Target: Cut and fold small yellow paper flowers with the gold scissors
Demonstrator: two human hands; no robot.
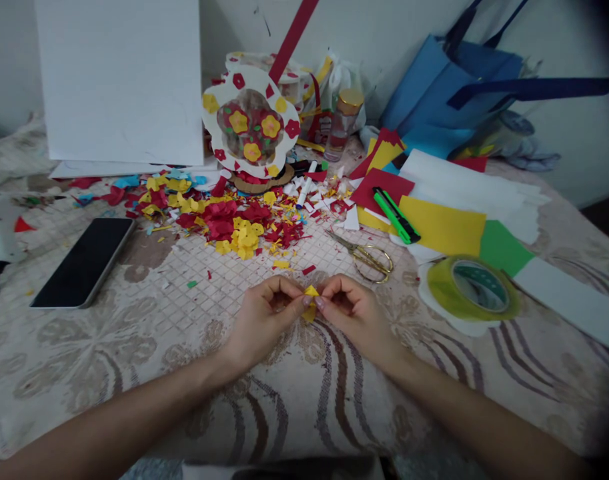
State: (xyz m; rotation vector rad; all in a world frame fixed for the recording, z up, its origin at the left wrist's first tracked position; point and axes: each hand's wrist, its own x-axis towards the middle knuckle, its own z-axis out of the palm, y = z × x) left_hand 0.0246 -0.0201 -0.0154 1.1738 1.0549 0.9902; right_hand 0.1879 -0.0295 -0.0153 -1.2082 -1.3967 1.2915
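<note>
A small yellow paper piece [311, 312] is pinched between my two hands, just above the patterned tablecloth. My left hand [267, 313] grips its left side with thumb and fingertips. On its right side, the thumb and fingers of my right hand [354, 310] are closed. Beyond my hands lie gold-handled scissors [367, 259], their blades pointing back and left. A loose pile of yellow paper flowers [244, 237] and red paper flowers [221, 220] spreads behind and to the left.
A black phone [84, 263] lies at left. Yellow tape [444, 287], a green cutter [395, 215] and coloured paper [449, 220] are at right. Behind stand a flower-shaped lantern [211, 130], a jar [339, 127], a white board [121, 80] and a blue bag [424, 87].
</note>
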